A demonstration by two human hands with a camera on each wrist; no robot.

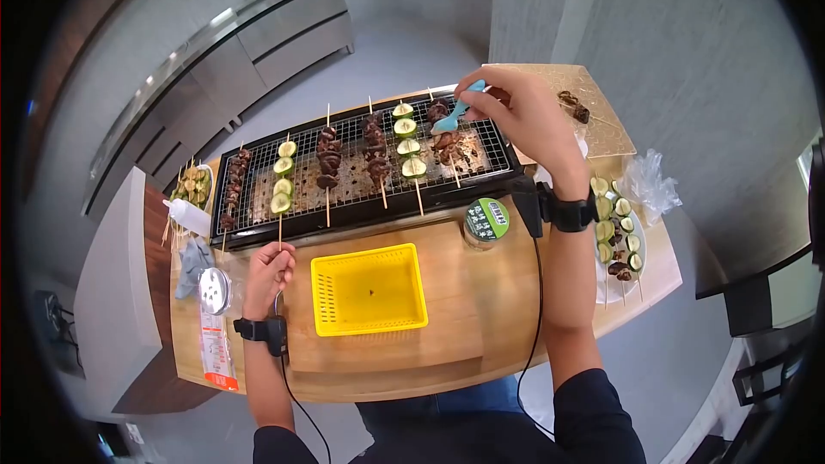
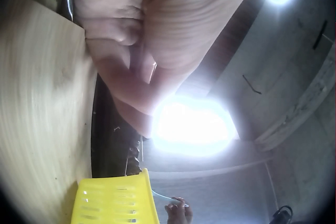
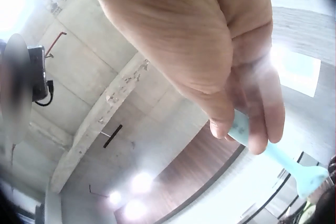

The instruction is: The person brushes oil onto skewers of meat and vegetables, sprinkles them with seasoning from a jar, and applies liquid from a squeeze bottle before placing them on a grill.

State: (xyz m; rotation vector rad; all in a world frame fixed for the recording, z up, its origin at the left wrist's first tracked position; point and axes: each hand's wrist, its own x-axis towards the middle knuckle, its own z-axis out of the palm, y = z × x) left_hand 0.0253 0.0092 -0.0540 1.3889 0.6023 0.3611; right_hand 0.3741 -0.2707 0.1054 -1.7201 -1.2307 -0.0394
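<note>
The right hand (image 1: 524, 116) grips a light blue brush (image 1: 449, 123) by its handle; in the right wrist view the brush (image 3: 310, 179) slants down from the fingers. Its head is at the rightmost meat skewer (image 1: 445, 144) on the black grill (image 1: 361, 210). The left hand (image 1: 270, 279) pinches the lower end of the stick of a zucchini skewer (image 1: 282, 180) on the grill's left part. In the left wrist view the left hand (image 2: 131, 71) has its fingers together. Other meat skewers (image 1: 328, 157) and a second zucchini skewer (image 1: 406, 142) lie between them.
A yellow basket (image 1: 369, 326) stands before the grill, a green-lidded jar (image 1: 486, 223) to its right. At left are a white bottle (image 1: 189, 216), a shaker (image 1: 215, 290), a grey cloth (image 1: 194, 266) and a packet (image 1: 218, 352). A plate of skewers (image 1: 608, 292) and a plastic bag (image 1: 651, 185) lie at right.
</note>
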